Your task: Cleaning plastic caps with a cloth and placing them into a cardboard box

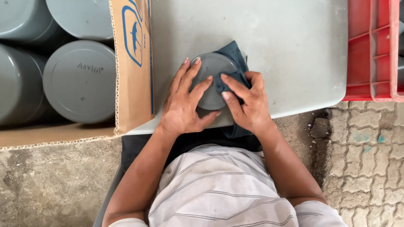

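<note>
A round grey plastic cap (215, 69) lies on a grey table (286, 46) close to its near edge. My left hand (184, 103) rests on the cap's left side, fingers spread over its top and rim. My right hand (247, 101) presses a dark blue cloth (235, 54) against the cap's right side, fingers curled around the fabric. The cloth spreads out from under the cap toward the back and also hangs over the table's edge below my right hand.
An open cardboard box (134, 67) at the left holds several large grey caps (80, 82). A red plastic crate (372, 50) stands at the table's right end. Paving stones (366, 151) and concrete ground (54, 180) lie below.
</note>
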